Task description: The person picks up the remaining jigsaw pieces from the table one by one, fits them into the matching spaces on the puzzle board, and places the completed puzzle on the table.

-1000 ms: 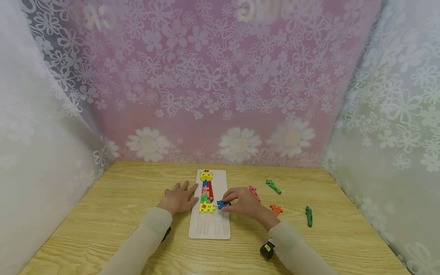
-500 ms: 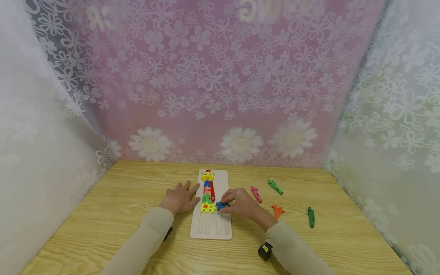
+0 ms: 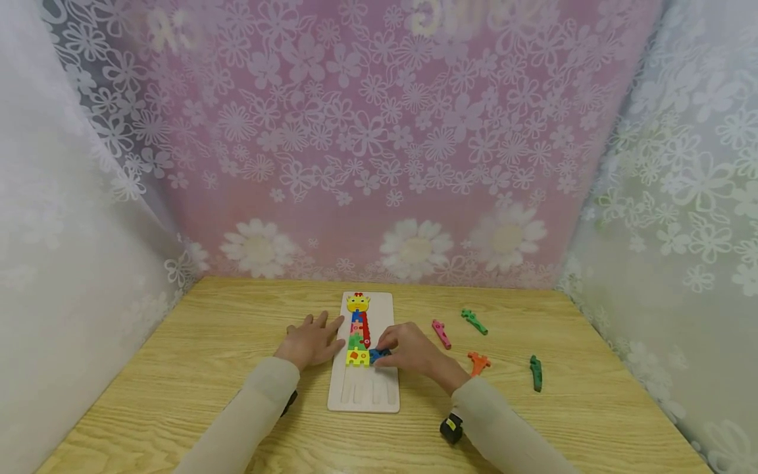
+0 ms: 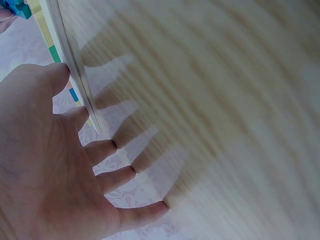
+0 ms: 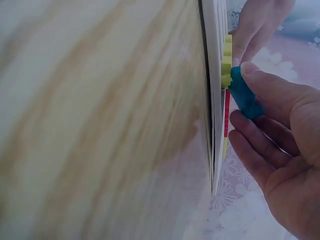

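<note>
The blue piece [image 3: 377, 356] is at the right side of the yellow piece [image 3: 358, 357] on the pale board [image 3: 381, 322], pinched between the thumb and fingers of the right hand [image 3: 412, 351]. The right wrist view shows it tilted, its far end lifted, so pressing now could probably leave it crooked or riding up on the yellow piece. A sideways push might nudge that neighbour loose. The left hand [image 3: 310, 341] has its fingers spread, thumb and forefinger against the board's left edge; if they ease off, the board might slide. All this sits on a wood-grain table [image 3: 237, 329], with loose pink [image 3: 441, 334], green [image 3: 474, 321], orange [image 3: 478, 363] and dark green [image 3: 535, 373] pieces to the right. Behind hangs a pink flowered curtain [image 3: 379, 131], with whitish flowered cloth at both sides.
</note>
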`<action>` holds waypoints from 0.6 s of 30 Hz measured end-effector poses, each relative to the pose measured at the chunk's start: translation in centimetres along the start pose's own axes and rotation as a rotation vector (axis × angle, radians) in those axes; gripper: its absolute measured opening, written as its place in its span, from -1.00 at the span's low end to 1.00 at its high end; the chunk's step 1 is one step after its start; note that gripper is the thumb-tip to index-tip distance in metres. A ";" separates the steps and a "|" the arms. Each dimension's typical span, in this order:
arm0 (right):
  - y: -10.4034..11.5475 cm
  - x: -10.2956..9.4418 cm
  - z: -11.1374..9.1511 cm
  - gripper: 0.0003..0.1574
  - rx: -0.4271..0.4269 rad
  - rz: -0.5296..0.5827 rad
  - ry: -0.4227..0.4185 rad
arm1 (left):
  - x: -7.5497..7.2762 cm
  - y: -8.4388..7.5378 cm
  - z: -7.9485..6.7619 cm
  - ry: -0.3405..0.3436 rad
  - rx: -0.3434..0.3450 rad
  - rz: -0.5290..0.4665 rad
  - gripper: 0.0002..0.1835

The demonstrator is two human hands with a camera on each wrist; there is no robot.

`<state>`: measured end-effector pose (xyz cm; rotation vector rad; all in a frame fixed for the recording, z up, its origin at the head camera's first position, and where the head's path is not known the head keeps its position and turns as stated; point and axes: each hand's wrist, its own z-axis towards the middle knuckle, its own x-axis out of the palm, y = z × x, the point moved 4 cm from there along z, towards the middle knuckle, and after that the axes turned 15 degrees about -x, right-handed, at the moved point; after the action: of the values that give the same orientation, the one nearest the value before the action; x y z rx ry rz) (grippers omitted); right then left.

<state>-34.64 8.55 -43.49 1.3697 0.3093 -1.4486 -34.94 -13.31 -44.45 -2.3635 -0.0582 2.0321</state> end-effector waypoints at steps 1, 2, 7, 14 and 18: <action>0.0 0.0 0.0 -0.75 -0.005 -0.001 0.003 | 0.0 0.0 0.0 0.000 0.000 0.001 -0.30; 0.0 0.0 0.1 -0.75 -0.007 -0.005 0.006 | 0.0 0.0 0.1 0.001 -0.001 0.001 -0.30; 0.0 0.1 0.2 -0.75 -0.009 -0.011 0.030 | 0.1 0.0 0.1 0.008 -0.004 -0.005 -0.30; -0.1 0.4 0.4 -0.80 -0.015 0.011 0.060 | 0.2 0.0 0.2 0.012 -0.007 -0.007 -0.30; 0.1 0.2 0.6 -0.80 -0.025 -0.005 0.070 | 0.3 0.0 0.3 0.009 -0.009 0.002 -0.30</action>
<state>-34.82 7.96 -43.48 1.4022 0.3754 -1.3984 -35.24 -13.30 -44.75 -2.3791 -0.0651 2.0259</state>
